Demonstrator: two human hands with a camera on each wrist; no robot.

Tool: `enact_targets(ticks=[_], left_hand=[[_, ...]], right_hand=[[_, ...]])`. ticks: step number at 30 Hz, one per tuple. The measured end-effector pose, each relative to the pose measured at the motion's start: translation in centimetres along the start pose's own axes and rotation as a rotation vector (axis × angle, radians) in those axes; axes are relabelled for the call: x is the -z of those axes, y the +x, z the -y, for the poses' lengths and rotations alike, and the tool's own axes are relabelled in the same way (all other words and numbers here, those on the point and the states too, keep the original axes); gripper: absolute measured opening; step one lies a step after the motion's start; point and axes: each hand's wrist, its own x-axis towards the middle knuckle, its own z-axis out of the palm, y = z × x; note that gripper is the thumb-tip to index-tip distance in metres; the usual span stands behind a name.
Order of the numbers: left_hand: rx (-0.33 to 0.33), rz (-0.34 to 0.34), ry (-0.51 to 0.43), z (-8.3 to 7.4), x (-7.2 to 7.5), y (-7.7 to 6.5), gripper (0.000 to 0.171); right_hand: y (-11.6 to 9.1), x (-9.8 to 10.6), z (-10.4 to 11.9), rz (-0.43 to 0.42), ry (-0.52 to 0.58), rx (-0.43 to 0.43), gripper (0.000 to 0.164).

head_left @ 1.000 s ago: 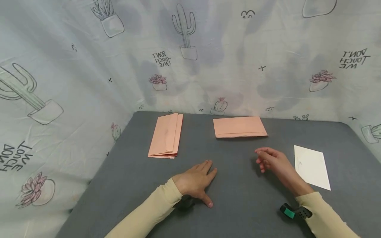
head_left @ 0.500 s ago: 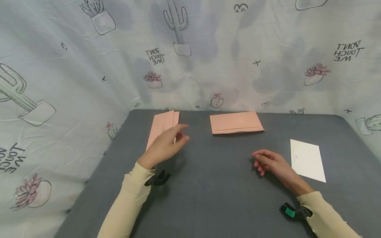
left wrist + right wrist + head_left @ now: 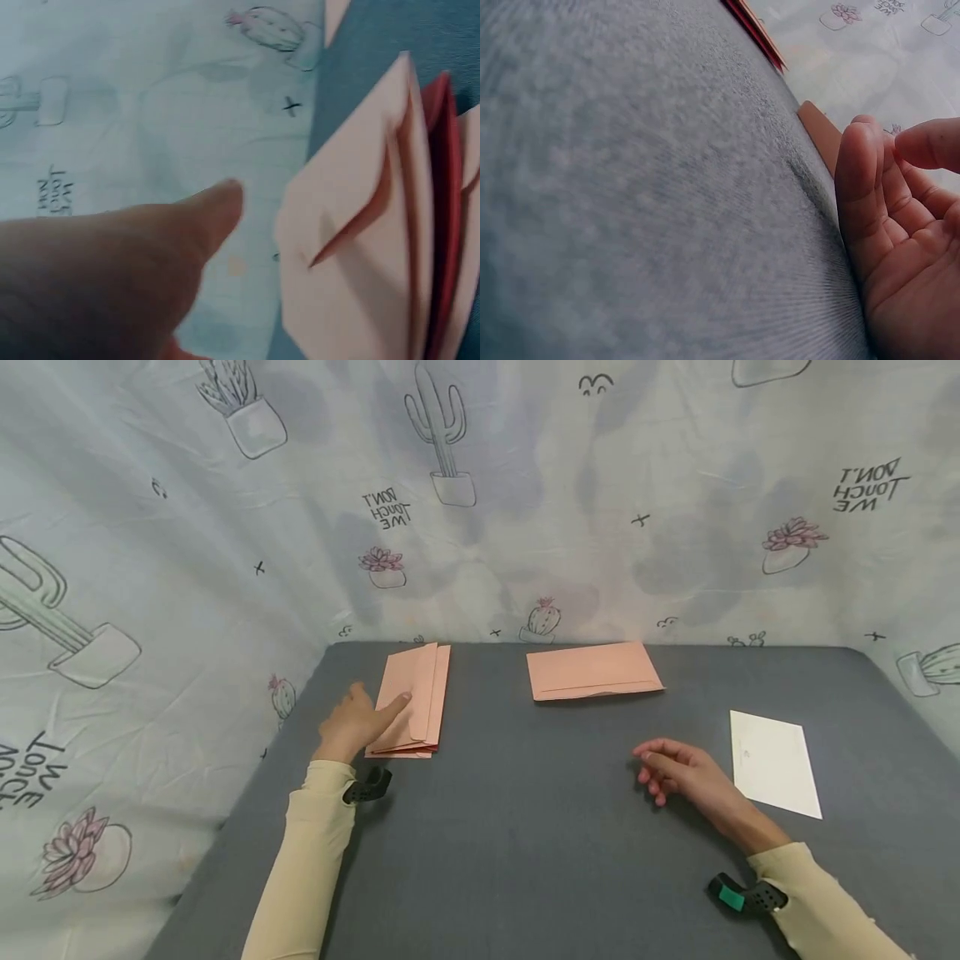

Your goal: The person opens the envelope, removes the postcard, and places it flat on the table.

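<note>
A small stack of peach-pink envelopes (image 3: 408,702) lies at the far left of the table, its flap side up. My left hand (image 3: 351,724) is at the stack's left edge, thumb stretched out over the top envelope and holding nothing. From the left wrist view, a dark red layer (image 3: 441,217) shows between the pink envelopes (image 3: 352,277), with the thumb (image 3: 217,214) apart from them. My right hand (image 3: 686,781) rests low over the table at the right, fingers loosely curled around nothing. Beside its wrist lies a cream-white card (image 3: 777,766).
Another pink envelope (image 3: 595,672) lies lengthwise near the table's back edge. The grey table (image 3: 517,827) meets a pale curtain (image 3: 480,568) printed with cacti behind and to the left. Each wrist wears a black strap (image 3: 367,786).
My left hand has lifted from the table's middle, swung left across the envelope stack, and come to its left side. My right hand has stayed in place. The head view has shifted slightly.
</note>
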Motion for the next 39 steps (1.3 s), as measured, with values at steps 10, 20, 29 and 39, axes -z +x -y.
enact_targets(ticks=[10,20,29,39], left_hand=[[-0.006,0.032,0.065,-0.8,-2.2,0.4,0.128],[0.003,0.043,0.066,0.4,-2.1,0.6,0.143],[0.063,-0.003,-0.059,1.9,-1.0,1.3,0.107],[0.018,-0.047,-0.581,2.7,1.5,1.5,0.074]], right_hand=[[-0.3,-0.4,0.2,0.016,-0.01,0.022,0.043],[-0.2,-0.5,0.0,0.014,-0.033,0.024,0.041],[-0.3,-0.5,0.1,0.002,-0.041,0.014,0.041],[-0.3,-0.4,0.0,0.002,-0.048,0.021,0.04]])
